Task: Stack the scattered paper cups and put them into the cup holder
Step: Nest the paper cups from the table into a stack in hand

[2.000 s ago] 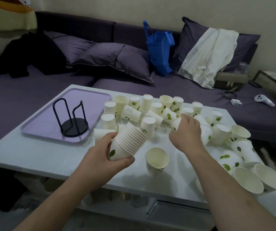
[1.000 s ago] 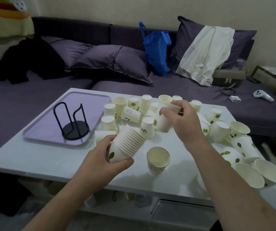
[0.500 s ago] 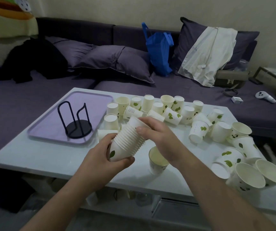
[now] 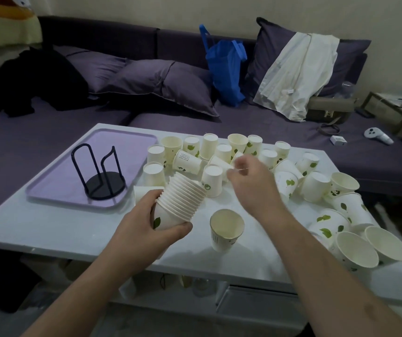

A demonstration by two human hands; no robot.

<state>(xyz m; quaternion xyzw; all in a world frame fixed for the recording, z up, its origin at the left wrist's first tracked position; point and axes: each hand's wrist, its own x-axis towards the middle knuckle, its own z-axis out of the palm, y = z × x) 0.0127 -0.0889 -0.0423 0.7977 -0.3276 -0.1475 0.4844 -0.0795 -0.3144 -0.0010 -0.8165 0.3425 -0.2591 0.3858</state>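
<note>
My left hand [image 4: 144,229] grips the tilted stack [image 4: 180,203] above the tabletop's [image 4: 49,229] near edge; my right hand [image 4: 251,183], fingers loosely curled and empty, hovers nearest the upside-down cup [image 4: 211,180], just left of it.

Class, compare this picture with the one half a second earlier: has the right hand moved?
Yes. The right hand has left the top of the nested cup stack and gone away from the person, toward the loose cups at the table's far side.

Cup holder [image 4: 100,175] on tray [image 4: 49,190], cups [image 4: 255,161] right
</note>
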